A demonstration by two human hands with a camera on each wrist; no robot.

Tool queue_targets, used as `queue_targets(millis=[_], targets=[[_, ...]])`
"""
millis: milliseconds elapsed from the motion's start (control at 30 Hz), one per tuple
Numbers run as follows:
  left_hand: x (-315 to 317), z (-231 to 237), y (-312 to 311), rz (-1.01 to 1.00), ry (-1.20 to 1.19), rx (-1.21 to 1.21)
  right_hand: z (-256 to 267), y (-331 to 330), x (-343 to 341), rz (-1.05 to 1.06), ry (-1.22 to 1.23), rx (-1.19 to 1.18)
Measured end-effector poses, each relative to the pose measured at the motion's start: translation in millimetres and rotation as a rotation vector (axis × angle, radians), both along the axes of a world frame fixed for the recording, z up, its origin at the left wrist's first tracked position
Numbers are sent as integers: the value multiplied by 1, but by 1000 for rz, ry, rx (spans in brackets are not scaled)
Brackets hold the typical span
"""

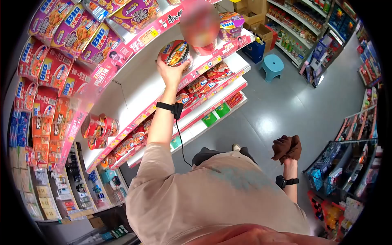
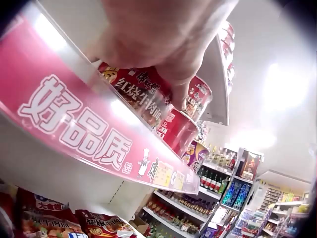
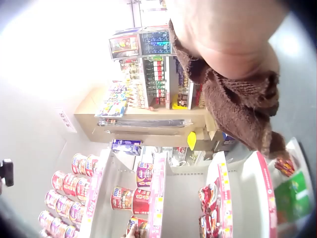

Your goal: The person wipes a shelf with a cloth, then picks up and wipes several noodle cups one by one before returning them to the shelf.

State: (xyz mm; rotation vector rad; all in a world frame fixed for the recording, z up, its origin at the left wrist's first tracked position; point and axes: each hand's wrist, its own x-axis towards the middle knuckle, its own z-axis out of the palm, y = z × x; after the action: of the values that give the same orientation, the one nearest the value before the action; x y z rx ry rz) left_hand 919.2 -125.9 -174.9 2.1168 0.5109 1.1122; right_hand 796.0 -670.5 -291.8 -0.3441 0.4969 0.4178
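Observation:
My left hand [image 1: 171,74] grips a red instant noodle cup [image 1: 174,54] with a dark, food-printed lid, over an upper shelf. In the left wrist view, thumb and fingers of the left hand [image 2: 156,42] spread around the noodle cup [image 2: 141,94], right behind the pink shelf edge. Beside it stand more cups, among them a red cup [image 2: 177,131] and a purple cup [image 1: 231,25]. Down at the right side of the body, my right hand [image 3: 237,39] holds a crumpled brown cloth [image 1: 287,148], which hides most of its fingers.
Stacked noodle cups [image 1: 53,69] fill the shelves at left. Below the held cup, lower shelves carry red noodle packets [image 1: 199,85]. A blue stool [image 1: 272,67] stands on the grey floor [image 1: 265,112]. Racks of goods [image 1: 339,163] line the right side.

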Motion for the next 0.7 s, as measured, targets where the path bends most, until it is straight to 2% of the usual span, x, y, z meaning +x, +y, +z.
queue_targets(millis=[33, 67, 167, 200, 233, 267, 300, 333, 367, 400, 433, 467, 500, 533, 567, 600, 667, 700], targets=[[1, -2, 1, -62, -54, -78, 21, 7, 7, 6, 57, -9], [2, -8, 2, 91, 52, -64, 33, 9, 12, 13, 113, -18], [-3, -13, 5, 116, 2, -45, 1, -3, 38, 120, -83, 89], [-9, -11, 4, 178, -34, 31, -15, -8, 50, 237, -231, 62], [-23, 7, -8, 205, -30, 29, 3, 2, 48, 278, -223, 89], [-29, -12, 22, 38, -319, -3, 46, 33, 63, 322, -277, 137], [-45, -9, 16, 33, -370, 76, 69, 47, 65, 367, -285, 167], [-65, -5, -3, -79, -422, -25, 65, 54, 75, 435, -444, 311], [-94, 12, -31, -98, -374, 38, 72, 67, 82, 457, -387, 269], [-116, 18, -50, -186, -404, 134, 77, 82, 90, 466, -530, 225], [-135, 16, -70, -289, -425, 81, 83, 98, 97, 476, -670, 183], [-157, 5, -87, -375, -388, -52, 99, 110, 99, 552, -671, 96], [-177, -2, -106, -408, -357, -35, 92, 124, 105, 578, -630, 90], [-195, -1, -121, -361, -297, 115, 76, 147, 120, 730, -884, 201], [-210, 5, -144, -486, -296, -16, 69, 171, 120, 747, -1087, 64], [-226, 9, -164, -467, -265, -85, 61, 195, 119, 741, -1285, -78], [-253, 13, -184, -406, -192, -187, 79, 247, 78, 761, -910, 218], [-266, 15, -186, -361, -147, -219, 87, 264, 61, 779, -960, 176]])
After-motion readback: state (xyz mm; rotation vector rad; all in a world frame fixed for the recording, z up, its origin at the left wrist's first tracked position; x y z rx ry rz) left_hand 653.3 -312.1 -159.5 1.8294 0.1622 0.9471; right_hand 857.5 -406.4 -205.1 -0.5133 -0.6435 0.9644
